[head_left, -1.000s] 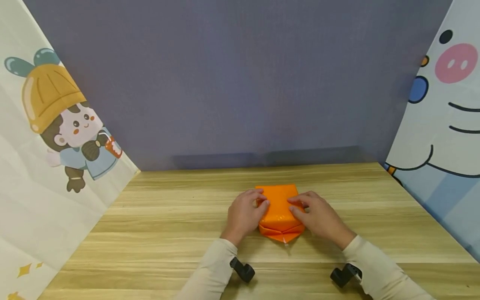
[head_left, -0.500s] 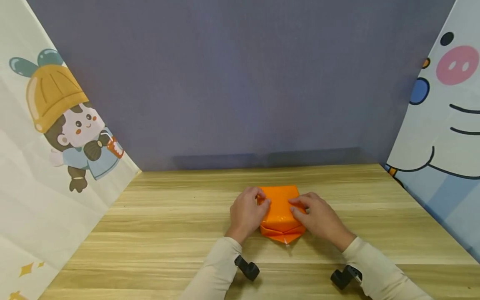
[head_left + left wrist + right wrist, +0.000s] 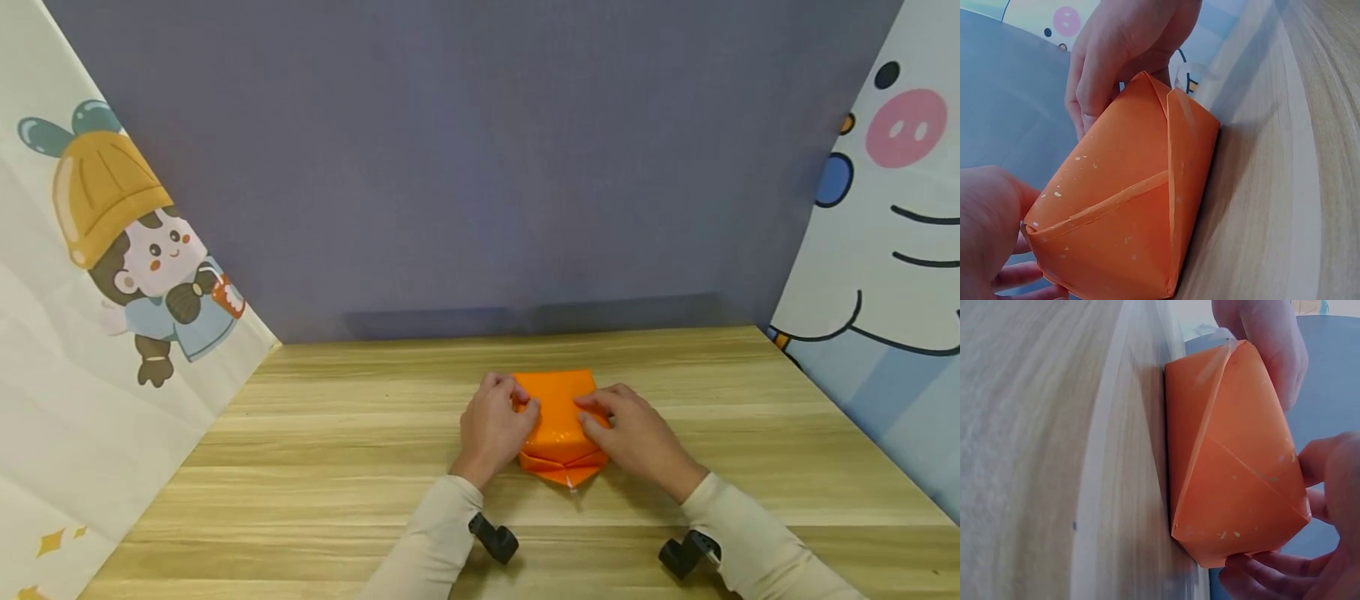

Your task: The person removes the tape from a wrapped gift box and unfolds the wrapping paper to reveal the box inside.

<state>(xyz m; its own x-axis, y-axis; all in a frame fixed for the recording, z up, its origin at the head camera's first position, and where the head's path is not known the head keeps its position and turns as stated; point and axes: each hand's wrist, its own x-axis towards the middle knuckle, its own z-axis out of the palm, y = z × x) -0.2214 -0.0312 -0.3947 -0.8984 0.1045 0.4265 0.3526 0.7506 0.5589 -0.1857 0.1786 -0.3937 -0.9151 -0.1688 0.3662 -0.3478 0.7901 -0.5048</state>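
An orange paper-wrapped parcel [image 3: 558, 408] lies on the wooden table, its near end folded into a pointed flap. A strip of clear tape [image 3: 572, 485] sticks out from the flap's tip. My left hand [image 3: 495, 425] holds the parcel's left side, thumb near the top edge and fingers along the side. On the opposite side my right hand [image 3: 637, 429] grips in the same way. Both wrist views show the folded end, with a crease and pale specks on the orange paper [image 3: 1110, 206]. The parcel's far end is hidden.
The wooden table [image 3: 337, 467] runs back to a grey panel [image 3: 480, 167]. Cartoon-printed white sheets hang at the left [image 3: 45, 333] and right [image 3: 900, 292]. A small black camera [image 3: 495, 540] sits on the left wrist, another [image 3: 686, 554] on the right.
The left hand has shifted slightly to the right, and its fingers have bent a little more at the parcel's edge. The right hand and the parcel stay almost in place.
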